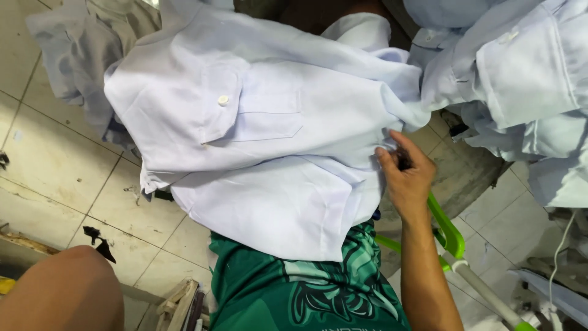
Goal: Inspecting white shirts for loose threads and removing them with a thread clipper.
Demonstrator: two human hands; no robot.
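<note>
While the right hand pinches the right edge of the white pocketed shirt, keep the fabric taut; left hand is out of view

A pale bluish-white shirt, rumpled and folded over itself, is draped across the lap with its buttoned chest pocket facing up, its right edge being pinched by the fingers of the right hand.
</note>
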